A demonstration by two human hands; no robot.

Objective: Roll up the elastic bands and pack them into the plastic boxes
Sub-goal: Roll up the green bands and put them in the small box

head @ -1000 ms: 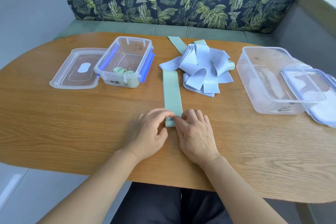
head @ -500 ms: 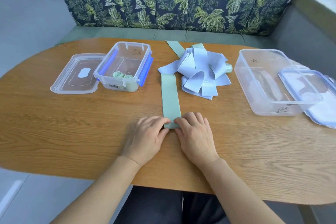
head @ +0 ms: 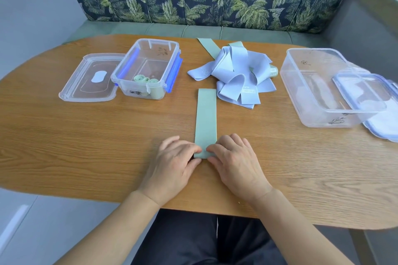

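Flat pale green elastic band [head: 205, 118] lies lengthwise on the oval wooden table [head: 86, 146], its near end at front centre and its far end just beside the loose pile of light blue elastic bands [head: 234, 73]. Left hand [head: 172, 165] and right hand [head: 237, 163] meet at that near end; each grip pinches the band's edge between thumb and fingertips. Small clear plastic box with blue latches [head: 142, 93], rear left, holds rolled green bands [head: 146, 80]; large clear plastic box [head: 301, 101] stands at right, well apart.
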